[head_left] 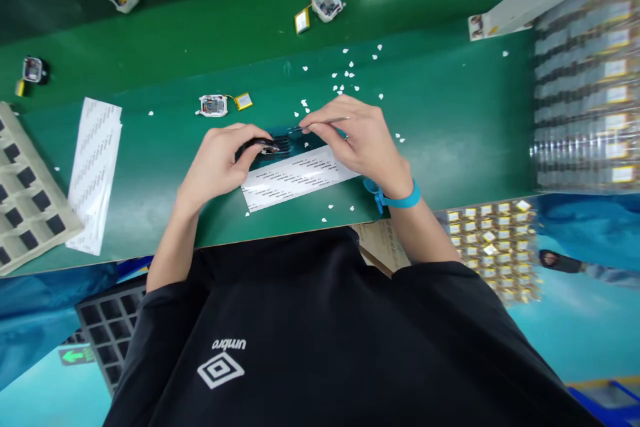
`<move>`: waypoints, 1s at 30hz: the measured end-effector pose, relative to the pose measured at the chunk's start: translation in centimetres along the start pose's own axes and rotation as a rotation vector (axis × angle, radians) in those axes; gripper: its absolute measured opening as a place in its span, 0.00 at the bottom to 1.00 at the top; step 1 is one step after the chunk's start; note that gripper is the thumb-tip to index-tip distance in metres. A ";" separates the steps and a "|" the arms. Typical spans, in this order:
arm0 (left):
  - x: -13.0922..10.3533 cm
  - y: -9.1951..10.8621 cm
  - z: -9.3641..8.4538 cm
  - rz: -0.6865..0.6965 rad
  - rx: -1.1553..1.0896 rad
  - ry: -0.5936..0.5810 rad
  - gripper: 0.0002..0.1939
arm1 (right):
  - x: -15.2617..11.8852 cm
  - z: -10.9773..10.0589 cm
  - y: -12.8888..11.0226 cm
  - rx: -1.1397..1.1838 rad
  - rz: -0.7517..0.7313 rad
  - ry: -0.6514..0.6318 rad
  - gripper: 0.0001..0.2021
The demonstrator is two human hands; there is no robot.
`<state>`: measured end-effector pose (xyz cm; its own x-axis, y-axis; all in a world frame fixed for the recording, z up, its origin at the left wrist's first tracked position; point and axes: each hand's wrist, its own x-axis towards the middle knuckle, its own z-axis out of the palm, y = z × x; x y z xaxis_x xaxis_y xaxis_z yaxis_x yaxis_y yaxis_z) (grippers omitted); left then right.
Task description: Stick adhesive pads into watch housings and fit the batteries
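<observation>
Head view, label sheet (300,177) beneath both hands, tweezers (323,123) in right hand (363,143)

Green surface (450,120), raised belt strip behind it. On it: white label sheet (295,177) at centre, stack of label sheets (93,170) at left, grey foam tray (25,193) at far left, small device w/ yellow battery (220,105), scattered white paper bits (350,73). More devices (325,5) on the belt.
</observation>
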<state>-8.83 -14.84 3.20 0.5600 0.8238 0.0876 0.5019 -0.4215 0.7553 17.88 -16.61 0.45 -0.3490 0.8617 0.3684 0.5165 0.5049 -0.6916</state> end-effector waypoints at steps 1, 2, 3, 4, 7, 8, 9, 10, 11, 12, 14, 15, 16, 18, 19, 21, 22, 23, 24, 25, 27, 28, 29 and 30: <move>0.0 0.0 -0.1 0.034 0.056 -0.068 0.14 | -0.2 0.3 0.4 0.002 0.003 -0.016 0.16; 0.0 0.0 -0.1 0.060 0.094 -0.120 0.15 | -0.3 0.5 0.7 0.001 0.010 -0.024 0.16; 0.1 0.0 0.0 0.075 0.124 -0.160 0.16 | -0.4 0.7 0.8 0.000 0.012 -0.027 0.16; 0.1 0.0 0.2 0.080 0.154 -0.189 0.17 | -0.4 0.8 0.9 -0.002 0.010 -0.025 0.15; 0.1 0.1 0.9 0.076 0.257 -0.240 0.18 | -0.4 0.9 0.9 0.021 -0.017 -0.004 0.15; 0.1 0.1 1.1 0.079 0.282 -0.246 0.18 | -0.4 0.8 0.9 0.041 -0.027 0.001 0.15; 0.1 0.1 1.2 0.085 0.299 -0.246 0.18 | -0.4 0.8 0.9 0.061 -0.033 0.001 0.15; 0.1 0.1 1.4 0.092 0.306 -0.243 0.18 | -0.4 0.7 1.0 0.077 -0.031 -0.003 0.15; 0.1 0.1 1.4 0.098 0.307 -0.238 0.17 | -0.5 0.7 1.0 0.085 -0.022 -0.010 0.15; 0.1 0.1 1.5 0.100 0.307 -0.234 0.17 | -0.6 0.7 1.0 0.085 -0.007 -0.016 0.15; 0.1 0.2 1.5 0.098 0.307 -0.230 0.17 | -0.7 0.6 1.1 0.077 0.027 -0.019 0.16; 0.0 0.2 1.5 0.095 0.308 -0.234 0.16 | -0.8 0.7 1.1 0.076 0.038 -0.016 0.17; 0.0 0.2 1.5 0.093 0.308 -0.239 0.16 | -0.9 0.7 1.1 0.077 0.043 -0.011 0.17; 0.0 0.2 1.4 0.095 0.307 -0.252 0.16 | -0.9 0.7 1.0 0.089 0.035 0.000 0.17; 0.0 0.2 1.4 0.099 0.306 -0.258 0.16 | -0.9 0.7 1.0 0.095 0.030 0.004 0.17; 0.0 0.2 1.4 0.107 0.303 -0.266 0.16 | -0.9 0.6 0.9 0.103 0.029 0.002 0.17; 0.1 0.3 1.4 0.110 0.301 -0.271 0.16 | -0.9 0.6 0.9 0.105 0.031 0.000 0.17; 0.1 0.3 1.3 0.112 0.301 -0.275 0.16 | -0.9 0.5 0.8 0.105 0.035 -0.002 0.16; 0.1 0.3 1.3 0.113 0.299 -0.278 0.16 | -0.9 0.6 0.8 0.101 0.039 -0.003 0.16; 0.1 0.3 1.3 0.114 0.298 -0.279 0.16 | -0.9 0.6 0.8 0.092 0.041 -0.001 0.14; 0.1 0.2 1.3 0.112 0.294 -0.286 0.16 | -1.1 0.9 0.9 0.058 0.034 0.007 0.11; 0.2 0.1 1.3 0.108 0.290 -0.291 0.16 | -1.3 1.1 1.0 0.027 0.023 0.014 0.10; 0.2 0.0 1.2 0.103 0.285 -0.298 0.16 | -1.5 1.4 1.1 -0.011 0.005 0.023 0.10; 0.2 -0.1 1.2 0.099 0.278 -0.305 0.16 | -1.7 1.6 1.2 -0.054 -0.018 0.035 0.10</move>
<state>-7.95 -15.08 2.35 0.7629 0.6419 -0.0767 0.5712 -0.6138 0.5450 17.82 -17.52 -2.04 -0.3316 0.8533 0.4024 0.5521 0.5214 -0.6506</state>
